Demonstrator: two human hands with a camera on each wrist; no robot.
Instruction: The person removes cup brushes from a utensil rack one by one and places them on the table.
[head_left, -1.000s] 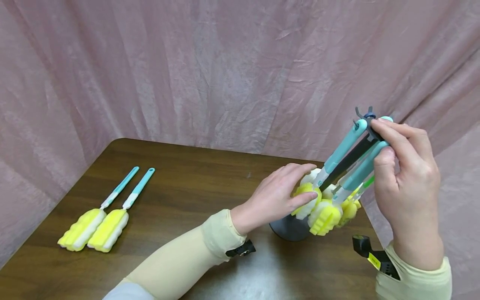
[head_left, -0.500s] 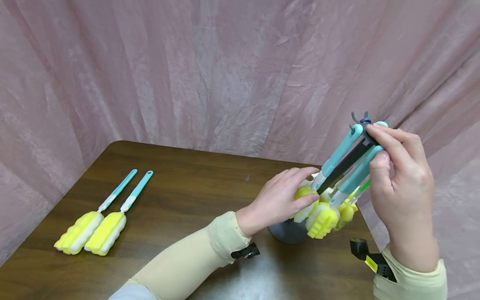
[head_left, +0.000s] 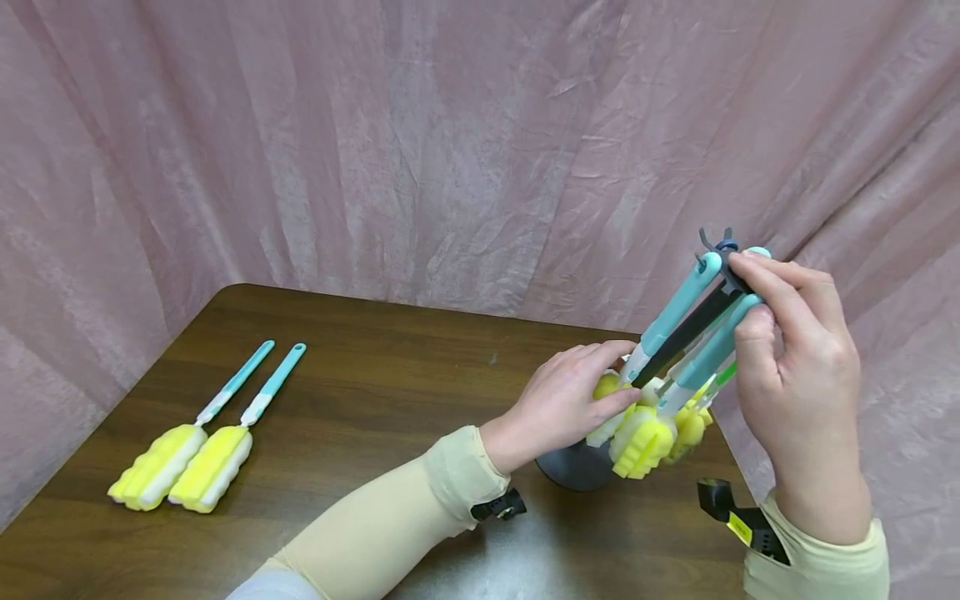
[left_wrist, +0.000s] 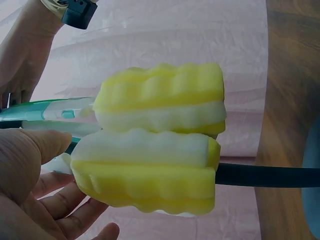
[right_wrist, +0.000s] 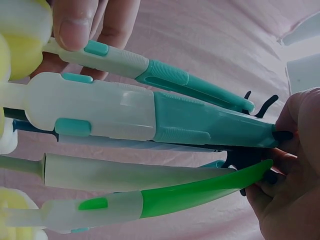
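Observation:
My right hand point(head_left: 802, 367) grips the hooked top of a dark hanging stand point(head_left: 681, 340), which looks tilted in the head view. Several bottle brushes with yellow-and-white sponge heads hang from its hooks. One has a teal handle point(head_left: 671, 308); my left hand point(head_left: 566, 396) pinches its neck, just above the sponge. In the left wrist view, that sponge head point(left_wrist: 145, 175) lies beside the dark pole point(left_wrist: 265, 175), with a second sponge head point(left_wrist: 160, 95) next to it. The right wrist view shows a green-handled brush point(right_wrist: 200, 197) and fingers round the hub, partly hidden.
Two more bottle brushes, a left one point(head_left: 161, 462) and a right one point(head_left: 217, 462), lie side by side on the left of the brown wooden table point(head_left: 397, 358). The stand's round dark base point(head_left: 576, 467) is near the table's right edge. A pink curtain point(head_left: 450, 150) hangs behind.
The stand's top and my right hand have shifted slightly left and down in the head view. My left hand has come closer round the brush's neck. The two lying brushes stay put.

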